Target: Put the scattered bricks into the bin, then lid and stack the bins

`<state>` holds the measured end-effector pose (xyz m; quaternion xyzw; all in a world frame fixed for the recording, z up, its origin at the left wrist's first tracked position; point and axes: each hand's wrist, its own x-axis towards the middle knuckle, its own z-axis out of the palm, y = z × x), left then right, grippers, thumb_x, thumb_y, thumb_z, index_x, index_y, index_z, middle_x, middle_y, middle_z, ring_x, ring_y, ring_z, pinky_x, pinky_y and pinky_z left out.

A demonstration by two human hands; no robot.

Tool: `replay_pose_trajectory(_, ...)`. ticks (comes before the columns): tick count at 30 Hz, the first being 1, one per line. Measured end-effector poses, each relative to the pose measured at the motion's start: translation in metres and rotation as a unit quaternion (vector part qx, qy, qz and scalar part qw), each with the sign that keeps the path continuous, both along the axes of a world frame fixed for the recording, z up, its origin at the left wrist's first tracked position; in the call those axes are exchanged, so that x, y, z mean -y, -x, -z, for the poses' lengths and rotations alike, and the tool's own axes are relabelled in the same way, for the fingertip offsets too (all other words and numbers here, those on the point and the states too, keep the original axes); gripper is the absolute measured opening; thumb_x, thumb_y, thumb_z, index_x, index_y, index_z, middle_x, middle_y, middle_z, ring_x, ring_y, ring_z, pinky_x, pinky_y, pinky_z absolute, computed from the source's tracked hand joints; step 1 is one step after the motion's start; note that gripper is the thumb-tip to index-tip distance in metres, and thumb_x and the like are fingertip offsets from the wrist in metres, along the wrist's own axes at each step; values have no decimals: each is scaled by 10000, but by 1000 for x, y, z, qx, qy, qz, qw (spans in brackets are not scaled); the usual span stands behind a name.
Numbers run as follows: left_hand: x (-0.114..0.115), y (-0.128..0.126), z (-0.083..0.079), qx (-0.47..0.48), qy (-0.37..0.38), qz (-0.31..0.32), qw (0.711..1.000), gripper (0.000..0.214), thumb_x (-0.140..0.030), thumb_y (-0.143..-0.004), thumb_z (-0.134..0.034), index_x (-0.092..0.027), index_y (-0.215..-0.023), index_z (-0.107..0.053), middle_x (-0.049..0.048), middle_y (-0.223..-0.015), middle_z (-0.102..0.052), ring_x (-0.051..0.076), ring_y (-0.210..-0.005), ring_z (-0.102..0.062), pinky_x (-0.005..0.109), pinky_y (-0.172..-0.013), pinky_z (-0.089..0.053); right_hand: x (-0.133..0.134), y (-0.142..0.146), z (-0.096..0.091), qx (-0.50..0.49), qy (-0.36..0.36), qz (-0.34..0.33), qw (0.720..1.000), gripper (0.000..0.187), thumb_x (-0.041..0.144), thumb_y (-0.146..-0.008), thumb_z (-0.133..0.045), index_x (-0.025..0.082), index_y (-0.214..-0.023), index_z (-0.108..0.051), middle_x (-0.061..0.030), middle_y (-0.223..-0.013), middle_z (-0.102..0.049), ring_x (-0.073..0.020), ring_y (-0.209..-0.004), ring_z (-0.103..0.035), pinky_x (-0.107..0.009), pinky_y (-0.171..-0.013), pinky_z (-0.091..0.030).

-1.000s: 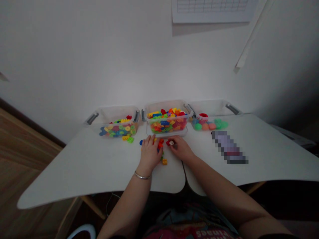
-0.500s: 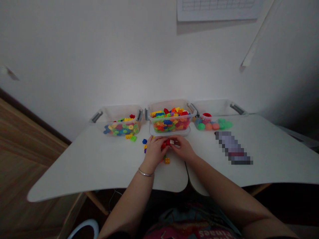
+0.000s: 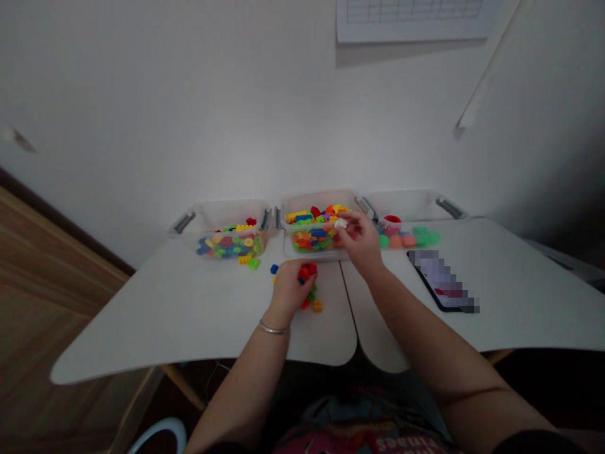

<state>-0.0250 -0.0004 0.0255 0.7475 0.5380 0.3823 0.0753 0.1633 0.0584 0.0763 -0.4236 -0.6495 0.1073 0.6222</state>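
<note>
Between the thumb and fingers of my right hand (image 3: pixel 363 243) is a white toy brick (image 3: pixel 340 223), held up at the front right of the middle bin. My left hand (image 3: pixel 290 287) curls round red toy bricks (image 3: pixel 308 271) low over the table; the palm hides part of them. Beneath and beside this hand lie a green brick (image 3: pixel 312 294), a yellow-orange brick (image 3: pixel 317 306) and a blue brick (image 3: pixel 274 269). Several colourful bricks fill the middle clear bin (image 3: pixel 326 247), which stands on a lid.
A left clear bin (image 3: pixel 189 234) contains mixed bricks, with a light green brick (image 3: pixel 254 263) before it. The right clear bin (image 3: pixel 406 200) holds green and orange balls and a red cup (image 3: pixel 391 222). A phone (image 3: pixel 442 284) lies at right. A seam divides the two table tops.
My right hand has moved away from my left, up and forward to the middle bin, carrying the white brick. My left hand has stayed nearly in place with the red bricks.
</note>
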Motion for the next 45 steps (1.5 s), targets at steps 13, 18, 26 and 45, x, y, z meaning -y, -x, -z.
replay_pose_trajectory(13, -1, -1, -2, -29, 17, 16, 999, 249, -226, -815, -657, -194, -1062, -650, 66, -1003, -714, 229, -940, -637, 400, -879, -491, -29, 30, -27, 214, 51, 68, 973, 120, 246, -854, -557, 190, -874, -662, -75, -918, -706, -229, -903, -631, -412, -930, -418)
replay_pose_trajectory(18, -1, -1, -1, -6, 25, 18, 999, 353, -223, -823, -651, -188, -1172, -605, 76, -1023, -713, 222, -956, -642, 402, -898, -489, -26, 25, -28, 218, 13, 50, 975, 153, 238, -867, -533, 194, -899, -675, -78, -999, -719, -247, -979, -620, -427, -963, -401)
replay_pose_trajectory(26, -1, 1, 2, 100, 15, 9, 995, 247, -220, -849, -603, -195, -1095, -606, 67, -1016, -696, 193, -960, -653, 357, -895, -510, 35, 24, 15, 222, -60, -100, 968, 327, 135, -795, -534, 238, -1092, -626, -72, -1167, -659, -228, -1123, -572, -423, -1015, -423)
replay_pose_trajectory(45, 5, 0, -4, -78, -3, -82, 994, 233, -197, -871, -513, -245, -1029, -677, 37, -1001, -726, 239, -1022, -613, 556, -1129, -237, 38, 31, 75, 104, 124, -151, 975, 227, 126, -769, -587, 216, -970, -646, -54, -942, -661, -186, -878, -607, -356, -803, -528)
